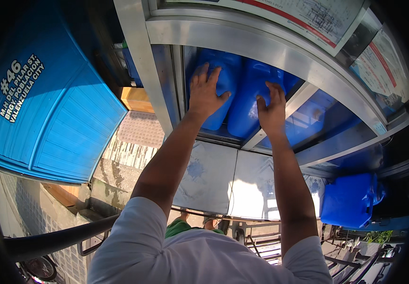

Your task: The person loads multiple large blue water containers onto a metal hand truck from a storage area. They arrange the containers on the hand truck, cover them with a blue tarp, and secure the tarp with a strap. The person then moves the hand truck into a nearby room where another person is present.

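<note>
Two blue containers sit side by side inside the metal-framed opening: the left container (222, 111) lies under the left hand (206, 93), the right container (246, 100) beside the right hand (271, 110). Fingers of both hands are spread apart, neither visibly clamped; firm contact cannot be confirmed. Sound handling would call for steadying one container with both palms and keeping knuckles clear of the slanting metal bar (303, 98).

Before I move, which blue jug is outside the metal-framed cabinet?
The far-right jug, beside the tiled ledge's right end. The jug by the left hand and the jug by the right hand are both inside the cabinet.
</note>
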{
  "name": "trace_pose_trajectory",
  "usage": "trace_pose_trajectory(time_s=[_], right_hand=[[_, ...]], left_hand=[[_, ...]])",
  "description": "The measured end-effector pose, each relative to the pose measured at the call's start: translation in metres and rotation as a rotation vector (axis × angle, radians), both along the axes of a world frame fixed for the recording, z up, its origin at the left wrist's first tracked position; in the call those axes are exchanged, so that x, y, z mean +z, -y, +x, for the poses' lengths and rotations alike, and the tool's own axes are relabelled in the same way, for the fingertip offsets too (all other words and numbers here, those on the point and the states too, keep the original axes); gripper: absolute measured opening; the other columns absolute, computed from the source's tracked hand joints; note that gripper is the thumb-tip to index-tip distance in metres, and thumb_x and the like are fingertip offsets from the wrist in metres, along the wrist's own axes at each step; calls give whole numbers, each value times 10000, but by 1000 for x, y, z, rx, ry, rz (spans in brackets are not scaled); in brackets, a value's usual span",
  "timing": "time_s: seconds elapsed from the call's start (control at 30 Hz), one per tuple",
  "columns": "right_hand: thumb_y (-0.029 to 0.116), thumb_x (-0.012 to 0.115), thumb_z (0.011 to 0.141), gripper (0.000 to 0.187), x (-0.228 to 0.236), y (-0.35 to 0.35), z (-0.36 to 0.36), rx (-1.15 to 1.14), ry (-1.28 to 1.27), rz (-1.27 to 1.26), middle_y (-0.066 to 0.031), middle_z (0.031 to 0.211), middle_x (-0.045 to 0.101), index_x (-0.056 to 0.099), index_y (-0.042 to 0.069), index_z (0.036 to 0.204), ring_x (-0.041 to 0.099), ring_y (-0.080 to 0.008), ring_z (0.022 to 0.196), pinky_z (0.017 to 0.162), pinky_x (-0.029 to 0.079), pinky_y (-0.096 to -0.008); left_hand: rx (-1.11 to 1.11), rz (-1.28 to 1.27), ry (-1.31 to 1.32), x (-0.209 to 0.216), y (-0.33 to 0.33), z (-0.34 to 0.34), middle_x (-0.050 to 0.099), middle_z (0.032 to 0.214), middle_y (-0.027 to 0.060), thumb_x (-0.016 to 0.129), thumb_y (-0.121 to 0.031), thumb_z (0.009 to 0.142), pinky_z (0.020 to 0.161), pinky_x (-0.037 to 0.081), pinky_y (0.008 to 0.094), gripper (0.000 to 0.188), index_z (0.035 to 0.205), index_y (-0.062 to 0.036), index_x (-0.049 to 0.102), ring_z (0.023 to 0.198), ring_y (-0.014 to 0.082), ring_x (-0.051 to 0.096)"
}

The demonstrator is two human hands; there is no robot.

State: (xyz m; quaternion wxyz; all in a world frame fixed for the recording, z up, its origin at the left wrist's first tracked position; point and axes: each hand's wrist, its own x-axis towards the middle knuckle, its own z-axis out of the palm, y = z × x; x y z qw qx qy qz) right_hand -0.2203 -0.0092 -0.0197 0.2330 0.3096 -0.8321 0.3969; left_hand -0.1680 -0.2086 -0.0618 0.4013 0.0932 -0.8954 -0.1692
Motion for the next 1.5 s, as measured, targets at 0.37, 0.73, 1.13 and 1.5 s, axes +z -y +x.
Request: trace_pose_trajectory(time_s=[0.37,0.73,1.13,1.5], right_hand=[[385,839,662,965,20,-19,-116,-87,264,746,-216,1419,463,360,247,1489,509,-376,1275,1047,458,-407],[203,773,645,896,35,-31,-67,-57,348,846,-217,1312,527,396,210,1458,563,-379,1184,1005,478,-443],[183,763,731,760,41,-133,76,22,345,879,-152,1322,502,448,198,1423,497,-324,1273,1099,385,-454],[534,681,852,704,43,-173,109,67,1126,270,-167,969,703,544,-10,1278,678,-350,946,894,513,-442]], left_hand=[[-252,63,808,47,69,-86,370,1488,194,803,-272,679,1116,381,405,972,1520,-234,318,1370,352,396],[-210,-25,821,55,32,-39,495,1385,173,777,-368,628,1042,456,401,959,1486,-208,379,1276,331,510],[-207,-31,710,56,-22,54,539,1275,180,778,-262,646,1020,467,450,876,1443,-221,417,1184,366,566],[-343,748,708,47,-19,123,638,1091,195,791,-423,786,934,477,405,762,1345,-44,439,1022,296,624]])
